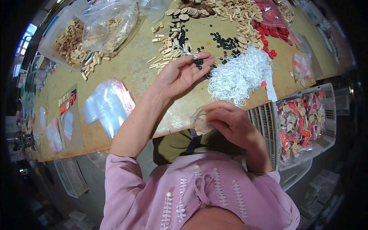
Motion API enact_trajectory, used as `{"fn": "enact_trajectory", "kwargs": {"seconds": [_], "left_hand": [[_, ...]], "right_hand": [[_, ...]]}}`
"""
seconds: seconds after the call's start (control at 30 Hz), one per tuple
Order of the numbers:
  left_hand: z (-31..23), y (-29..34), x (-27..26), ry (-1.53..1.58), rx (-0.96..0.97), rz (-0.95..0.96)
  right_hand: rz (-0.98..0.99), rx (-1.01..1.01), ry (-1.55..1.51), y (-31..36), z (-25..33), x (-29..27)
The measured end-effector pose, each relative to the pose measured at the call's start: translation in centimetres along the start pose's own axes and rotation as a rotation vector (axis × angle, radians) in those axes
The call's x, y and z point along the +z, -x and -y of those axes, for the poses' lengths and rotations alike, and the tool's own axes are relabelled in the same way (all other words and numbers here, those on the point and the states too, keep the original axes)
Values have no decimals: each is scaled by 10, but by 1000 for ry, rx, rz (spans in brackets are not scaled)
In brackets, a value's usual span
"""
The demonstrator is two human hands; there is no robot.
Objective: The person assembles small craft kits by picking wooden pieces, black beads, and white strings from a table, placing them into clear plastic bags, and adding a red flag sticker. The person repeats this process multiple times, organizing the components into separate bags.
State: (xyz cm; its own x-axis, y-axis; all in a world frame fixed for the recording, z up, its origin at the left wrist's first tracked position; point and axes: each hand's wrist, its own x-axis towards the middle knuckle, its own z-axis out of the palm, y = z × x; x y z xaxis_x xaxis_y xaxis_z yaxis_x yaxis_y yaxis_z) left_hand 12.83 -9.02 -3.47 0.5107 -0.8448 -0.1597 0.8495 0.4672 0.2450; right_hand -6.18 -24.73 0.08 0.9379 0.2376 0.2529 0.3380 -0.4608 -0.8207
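My left hand (179,78) is turned palm up over the table, its fingers slightly curled. Several small black rings (199,64) rest on those fingers, and a bit of white cord (188,52) shows at the thumb tip. Closer to my body, at the table's front edge, my right hand (232,122) pinches a small clear plastic bag (198,119). Pale wooden pieces show through the bag, partly hidden by the fingers. Beyond my right hand lies a tangled heap of white cords (241,74).
Loose black rings (226,41), wooden sticks (168,55), wooden discs (191,12) and red discs (273,32) lie at the back. A tub of wooden blocks (71,38) stands back left. Flat clear bags (109,105) lie left. A crate (329,130) of filled bags stands right.
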Motion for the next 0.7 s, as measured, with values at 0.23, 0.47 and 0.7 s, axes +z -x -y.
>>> {"fn": "enact_trajectory", "kwargs": {"seconds": [0.23, 0.47, 0.7], "left_hand": [[2, 1, -5, 76, -70, 22], [0, 2, -10, 173, -96, 111], [2, 4, -2, 165, -44, 24]], "right_hand": [[-1, 11, 17, 3, -3, 0], [-3, 20, 42, 1, 0, 0], [8, 26, 35, 0, 0, 2]]}}
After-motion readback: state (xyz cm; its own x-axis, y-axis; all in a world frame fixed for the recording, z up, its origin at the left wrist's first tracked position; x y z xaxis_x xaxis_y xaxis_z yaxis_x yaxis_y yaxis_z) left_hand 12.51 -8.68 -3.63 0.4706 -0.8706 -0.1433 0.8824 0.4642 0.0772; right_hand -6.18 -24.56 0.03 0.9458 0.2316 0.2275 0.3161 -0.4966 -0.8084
